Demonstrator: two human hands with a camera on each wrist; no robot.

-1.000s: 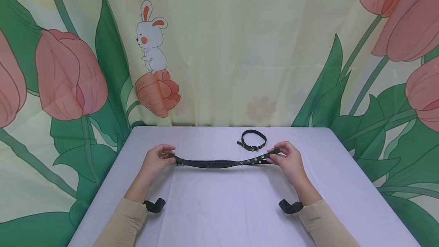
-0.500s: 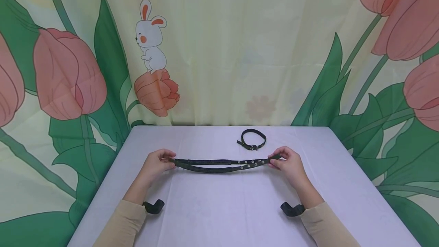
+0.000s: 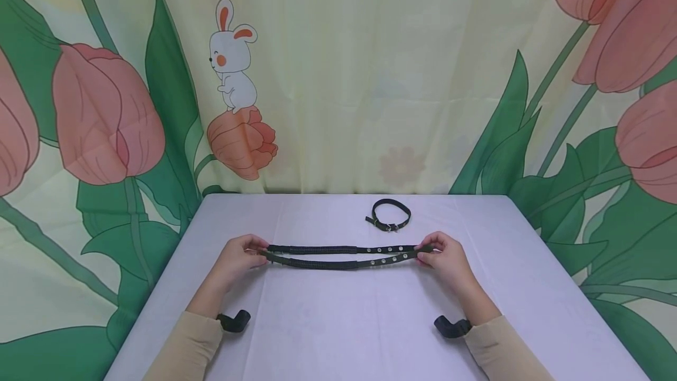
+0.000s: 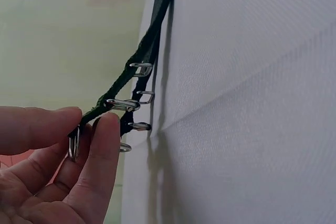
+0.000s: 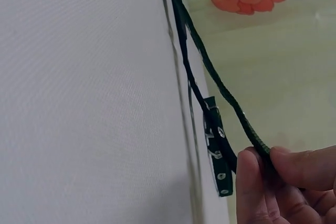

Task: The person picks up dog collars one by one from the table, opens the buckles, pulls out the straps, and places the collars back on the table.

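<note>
Two black collars with metal eyelets lie side by side across the head view. The nearer collar (image 3: 317, 264) bows slightly toward the person, while the farther collar (image 3: 322, 249) runs straighter behind it. My left hand (image 3: 239, 254) pinches the nearer collar's buckle end between thumb and finger. In the left wrist view, a metal ring (image 4: 74, 148) hangs at those fingertips, and a buckle (image 4: 123, 105) sits just past them. The other collar's buckle end is low behind the fingers. My right hand (image 3: 446, 257) pinches the eyelet end, where the farther collar's tip is partly hidden by the fingers.
A third collar (image 3: 391, 200), buckled into a loop, lies on the white table (image 3: 328, 334) behind the right half of the pair. Black bent camera pieces (image 3: 234, 321) stick inward from both wrists. A curtain (image 3: 338, 75) printed with tulips and a rabbit hangs beyond the table's back edge.
The two collars, overlapping a second ago, have spread into two separate lines. Both hands have come slightly lower and nearer to the person. The looped collar has not moved.
</note>
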